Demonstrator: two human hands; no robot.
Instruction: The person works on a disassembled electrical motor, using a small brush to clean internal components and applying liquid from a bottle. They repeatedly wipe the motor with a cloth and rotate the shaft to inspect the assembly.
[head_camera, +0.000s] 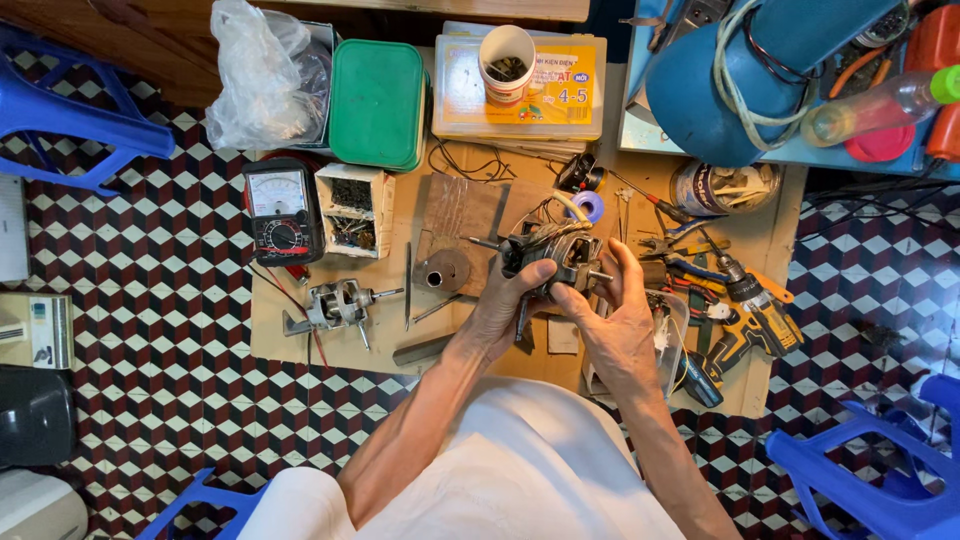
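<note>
I see both hands closed on small motor at frame ctr: left hand grips its left side, right hand its right. Multimeter sits left-ctr, well apart.

Bare forearms coming up from the bottom of the view, no sleeves reaching the wrists, no watch, no rings to be seen on the left hand or right hand. Lean, veined arms. Below them, plain white cloth over the lap.
</note>
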